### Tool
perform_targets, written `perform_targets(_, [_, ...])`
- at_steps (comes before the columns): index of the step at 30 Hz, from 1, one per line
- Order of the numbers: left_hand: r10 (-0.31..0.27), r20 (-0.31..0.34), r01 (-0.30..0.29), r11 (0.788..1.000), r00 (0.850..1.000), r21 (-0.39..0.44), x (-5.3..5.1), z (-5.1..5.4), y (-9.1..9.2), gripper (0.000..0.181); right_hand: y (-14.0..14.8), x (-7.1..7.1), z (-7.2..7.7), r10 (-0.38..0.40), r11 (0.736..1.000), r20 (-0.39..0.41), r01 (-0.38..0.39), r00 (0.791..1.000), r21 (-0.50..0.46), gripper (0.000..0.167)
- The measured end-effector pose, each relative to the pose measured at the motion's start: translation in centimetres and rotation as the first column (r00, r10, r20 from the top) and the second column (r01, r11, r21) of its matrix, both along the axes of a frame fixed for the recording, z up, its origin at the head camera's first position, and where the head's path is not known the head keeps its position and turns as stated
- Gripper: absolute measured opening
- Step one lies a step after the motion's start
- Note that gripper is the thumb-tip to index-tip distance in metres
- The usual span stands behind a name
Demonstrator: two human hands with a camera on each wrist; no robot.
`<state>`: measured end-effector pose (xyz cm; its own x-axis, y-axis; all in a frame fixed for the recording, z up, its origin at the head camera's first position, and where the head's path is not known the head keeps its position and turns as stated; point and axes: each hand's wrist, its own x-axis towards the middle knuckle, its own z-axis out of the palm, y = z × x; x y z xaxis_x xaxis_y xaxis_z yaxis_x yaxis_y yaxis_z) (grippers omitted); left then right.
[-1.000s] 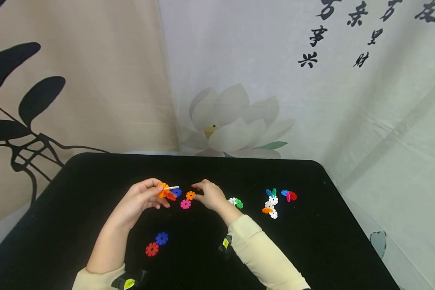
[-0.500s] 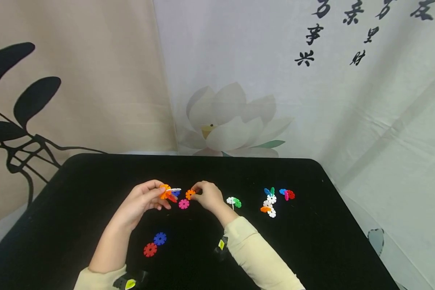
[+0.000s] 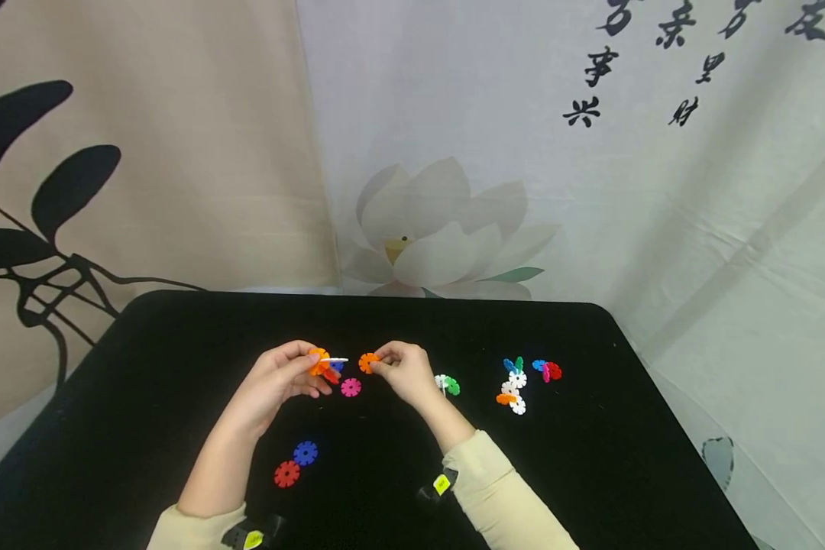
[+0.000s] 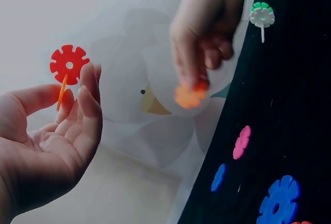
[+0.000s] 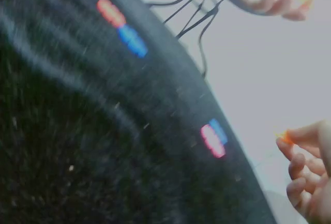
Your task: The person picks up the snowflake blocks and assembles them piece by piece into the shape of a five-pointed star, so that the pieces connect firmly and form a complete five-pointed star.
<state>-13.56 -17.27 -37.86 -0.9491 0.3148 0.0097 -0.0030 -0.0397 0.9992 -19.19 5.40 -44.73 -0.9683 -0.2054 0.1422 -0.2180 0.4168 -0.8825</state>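
At the near edge of view, pale yellow sleeves (image 3: 502, 489) end above the person's two wrists, where black wrist-worn devices (image 3: 253, 539) carry bright yellow labels. Between the forearms, on the black tabletop (image 3: 364, 504), lie a flat, round, notched red disc (image 3: 286, 473), plastic by its look, and a similar dark blue disc (image 3: 305, 453), side by side with their rims meeting or nearly so.

Farther up the table, a bright pink notched disc (image 3: 351, 387) lies flat between the two hands, with another blue disc (image 3: 337, 367) just beyond it, partly hidden in the head view. The left hand (image 3: 278, 374), raised above the table, pinches an orange notched plastic disc (image 3: 318, 361) between thumb and fingers. Joined to that piece is an upright red-orange disc (image 4: 69, 63); a thin white piece (image 3: 337, 360), seen edge-on, juts from it toward the right hand (image 3: 406, 370). That hand, also lifted, grasps a single orange toothed disc (image 3: 367, 362) by its rim, apart from the left hand's pieces.

To the right of the hands stand a small white-and-green group (image 3: 447, 384), a taller blue, green, white and orange cluster (image 3: 512, 388) and a blue, pink and red trio (image 3: 547, 371). Behind the table hangs pale cloth (image 3: 412, 92) printed with a white lotus (image 3: 447, 229), black leaves (image 3: 76, 187) and dark characters (image 3: 581, 112).
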Motion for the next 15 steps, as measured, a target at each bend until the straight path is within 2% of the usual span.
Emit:
perform_targets(8, [0.015, -0.017, -0.015, 1.000, 1.000, 0.017, 0.3, -0.2, 0.9, 0.024, 1.9, 2.4, 3.1, -0.017, 0.993, -0.049, 0.011, 0.999, -0.115, 0.006])
perform_targets(15, [0.049, -0.030, -0.049, 0.999, 0.998, -0.004, 0.8, 0.0, 1.9, 0.027, 3.1, 5.0, 5.2, -0.018, 0.979, -0.051, 0.008, 0.999, -0.202, 0.009])
